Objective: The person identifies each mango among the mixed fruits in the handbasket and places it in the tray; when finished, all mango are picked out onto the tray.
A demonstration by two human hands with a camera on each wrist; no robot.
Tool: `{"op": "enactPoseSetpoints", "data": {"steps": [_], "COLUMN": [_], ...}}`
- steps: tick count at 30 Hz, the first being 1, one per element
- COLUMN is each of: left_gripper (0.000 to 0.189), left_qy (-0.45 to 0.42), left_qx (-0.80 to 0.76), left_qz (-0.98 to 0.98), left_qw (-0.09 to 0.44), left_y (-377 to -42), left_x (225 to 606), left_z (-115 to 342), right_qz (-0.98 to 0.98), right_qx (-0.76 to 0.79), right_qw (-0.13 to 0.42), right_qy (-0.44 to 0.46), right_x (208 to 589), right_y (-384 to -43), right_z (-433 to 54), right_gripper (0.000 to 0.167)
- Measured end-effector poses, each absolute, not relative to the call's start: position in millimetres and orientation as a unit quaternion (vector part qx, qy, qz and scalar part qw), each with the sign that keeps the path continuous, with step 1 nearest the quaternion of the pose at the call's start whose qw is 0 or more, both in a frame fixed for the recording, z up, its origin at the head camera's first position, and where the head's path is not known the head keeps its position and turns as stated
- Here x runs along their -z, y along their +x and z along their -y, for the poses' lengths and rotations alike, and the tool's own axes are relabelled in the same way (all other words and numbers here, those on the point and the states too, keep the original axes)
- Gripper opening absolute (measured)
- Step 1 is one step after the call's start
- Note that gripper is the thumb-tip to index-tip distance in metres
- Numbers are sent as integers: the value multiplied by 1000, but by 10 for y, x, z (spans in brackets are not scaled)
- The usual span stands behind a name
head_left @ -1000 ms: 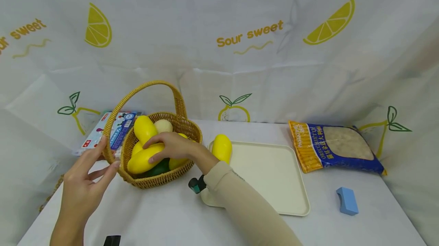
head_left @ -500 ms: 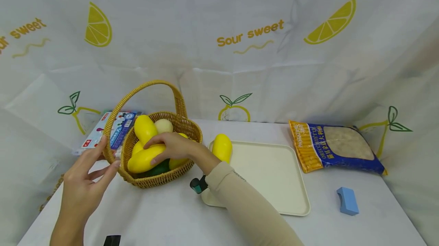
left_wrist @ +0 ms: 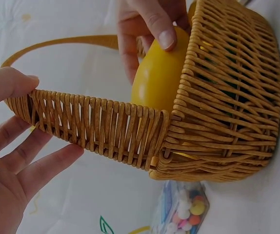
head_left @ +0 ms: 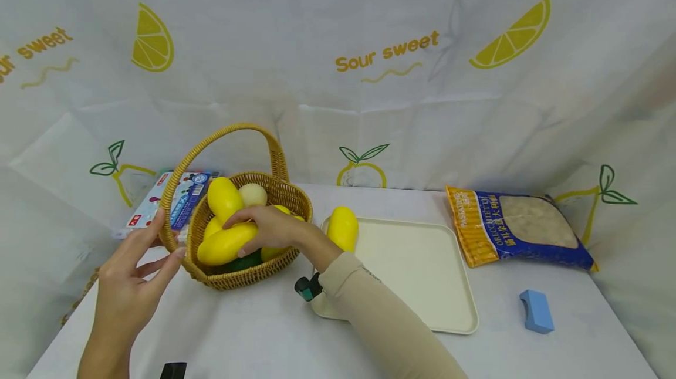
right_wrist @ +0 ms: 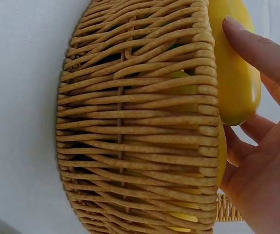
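Note:
A wicker basket [head_left: 248,279] stands at the left of the table, its tall handle [head_left: 182,168] arching over several yellow mangoes, a pale round fruit [head_left: 252,194] and something dark green [head_left: 245,260]. My left hand [head_left: 129,285] holds the near-left part of the handle, thumb on one edge and fingers on the other, as the left wrist view shows. Reaching in from the right, my right hand [head_left: 277,229] grips a yellow mango [head_left: 222,245] at the basket's front rim between thumb and fingers. Another mango [head_left: 223,198] lies just behind it.
Right of the basket is a cream tray [head_left: 412,276] with one yellow mango [head_left: 342,229] at its back-left corner. Farther right lie a blue-and-orange pasta bag [head_left: 520,226] and a blue block [head_left: 537,311]. Behind the basket's left side sits a printed package [head_left: 182,194].
My right thumb has shifted slightly to the right along the mango. The left hand and basket stay as they were.

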State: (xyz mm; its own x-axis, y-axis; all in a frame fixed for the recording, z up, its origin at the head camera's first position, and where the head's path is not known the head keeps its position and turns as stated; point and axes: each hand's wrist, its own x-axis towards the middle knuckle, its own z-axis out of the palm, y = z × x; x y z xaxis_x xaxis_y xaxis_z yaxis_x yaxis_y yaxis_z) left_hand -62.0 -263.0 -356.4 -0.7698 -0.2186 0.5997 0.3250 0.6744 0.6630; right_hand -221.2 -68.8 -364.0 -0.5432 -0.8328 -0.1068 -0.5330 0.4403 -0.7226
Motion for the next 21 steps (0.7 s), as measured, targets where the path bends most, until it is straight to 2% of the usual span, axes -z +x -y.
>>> {"op": "enactPoseSetpoints", "data": {"steps": [11,21], "left_gripper": [82,82], "left_qy": [-38,-46], "left_qx": [405,406], "left_qz": [847,844], "left_qw": [341,347], "left_y": [-630,-630], "left_x": [3576,3581], "left_z": [2633,2646], "right_qz": [-825,-808], "right_qx": [326,374], "right_qw": [211,235], "right_qy": [-411,-391], "right_x": [3589,3474], "right_y": [-2224,-2319], "right_z": [604,450], "right_gripper": [53,59]}}
